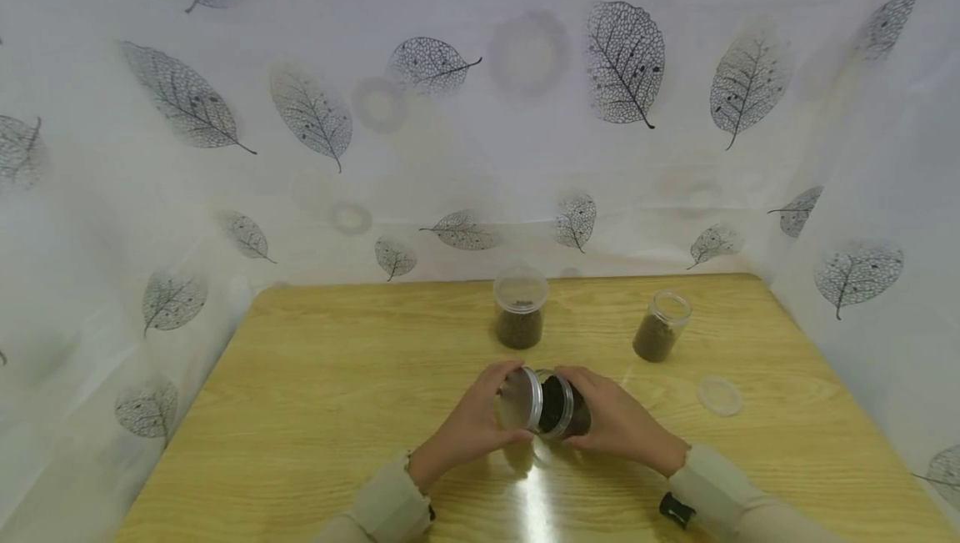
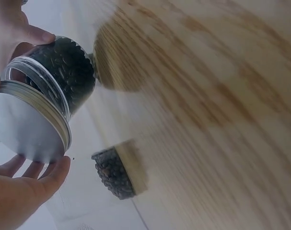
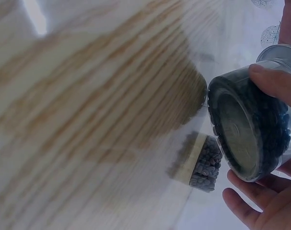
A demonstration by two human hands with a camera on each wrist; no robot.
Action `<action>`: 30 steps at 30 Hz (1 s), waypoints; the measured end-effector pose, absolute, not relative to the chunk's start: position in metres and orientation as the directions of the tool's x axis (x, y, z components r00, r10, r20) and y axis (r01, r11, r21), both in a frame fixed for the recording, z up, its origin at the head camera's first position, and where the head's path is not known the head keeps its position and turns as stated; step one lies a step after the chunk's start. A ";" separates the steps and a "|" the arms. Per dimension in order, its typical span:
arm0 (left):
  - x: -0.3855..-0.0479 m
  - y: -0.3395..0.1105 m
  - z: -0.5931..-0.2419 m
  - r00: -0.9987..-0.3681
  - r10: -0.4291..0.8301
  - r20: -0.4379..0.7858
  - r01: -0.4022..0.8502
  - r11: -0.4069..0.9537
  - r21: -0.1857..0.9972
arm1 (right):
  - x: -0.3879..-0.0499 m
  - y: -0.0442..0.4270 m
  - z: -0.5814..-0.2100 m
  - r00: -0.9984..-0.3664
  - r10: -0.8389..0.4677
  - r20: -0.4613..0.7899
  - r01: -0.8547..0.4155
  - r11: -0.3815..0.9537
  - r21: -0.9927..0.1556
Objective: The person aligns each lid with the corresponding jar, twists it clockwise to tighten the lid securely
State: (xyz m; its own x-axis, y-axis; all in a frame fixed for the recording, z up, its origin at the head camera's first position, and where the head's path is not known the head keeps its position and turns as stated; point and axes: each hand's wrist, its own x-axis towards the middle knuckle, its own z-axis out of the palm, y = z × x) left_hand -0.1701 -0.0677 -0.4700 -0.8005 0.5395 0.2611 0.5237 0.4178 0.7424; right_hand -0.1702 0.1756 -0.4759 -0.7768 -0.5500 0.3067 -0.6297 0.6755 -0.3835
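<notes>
Above the table, my right hand (image 1: pixel 622 422) grips a clear jar (image 3: pixel 236 124) of dark beans or seeds, tilted on its side with its mouth toward the left. My left hand (image 1: pixel 468 422) holds a silver screw lid (image 2: pixel 28 124) by its rim, thumb and fingers on opposite edges. The lid stands at a slant right by the jar's mouth. A gap shows between them on one side, and the dark contents (image 1: pixel 552 404) are visible there. Whether the rims touch on the other side, I cannot tell.
Behind the hands stands a clear jar (image 1: pixel 519 328) partly filled with dark pieces. To the right is a smaller clear jar (image 1: pixel 658 333) with brownish contents, and a translucent round lid (image 1: pixel 720 395) lies near it. Leaf-printed white sheeting (image 1: pixel 465 151) surrounds the wooden table (image 1: pixel 337 359).
</notes>
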 end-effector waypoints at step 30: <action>-0.170 -0.044 -0.462 -0.791 0.568 0.227 0.574 0.560 0.597 | -0.169 0.173 -0.472 -0.784 -0.550 0.288 -0.621 0.689 -0.373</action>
